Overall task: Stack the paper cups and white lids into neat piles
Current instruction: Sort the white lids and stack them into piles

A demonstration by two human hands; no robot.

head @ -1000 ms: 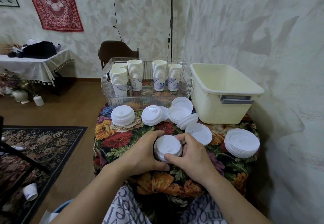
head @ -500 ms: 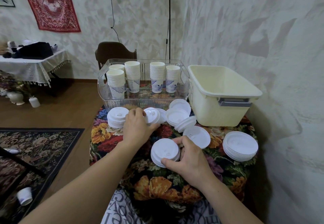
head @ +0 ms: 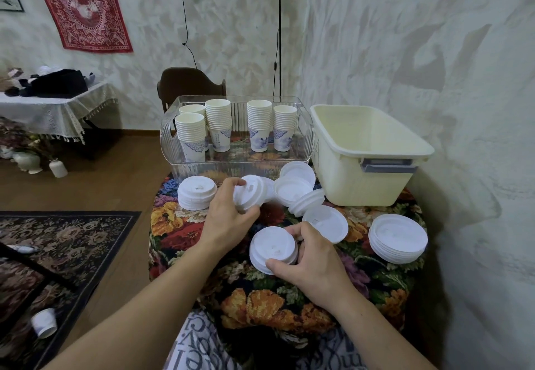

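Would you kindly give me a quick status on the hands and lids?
Left hand gripping lid stack. Right hand holding near lid pile. Loose lids unstacked beyond.

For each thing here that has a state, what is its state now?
left hand: grips a lid stack, tilted
right hand: holds the near lid stack
paper cups: stacked upright in clear bin
cream tub: open, inside looks bare

cream tub (head: 364,164) beside clear bin (head: 304,141)
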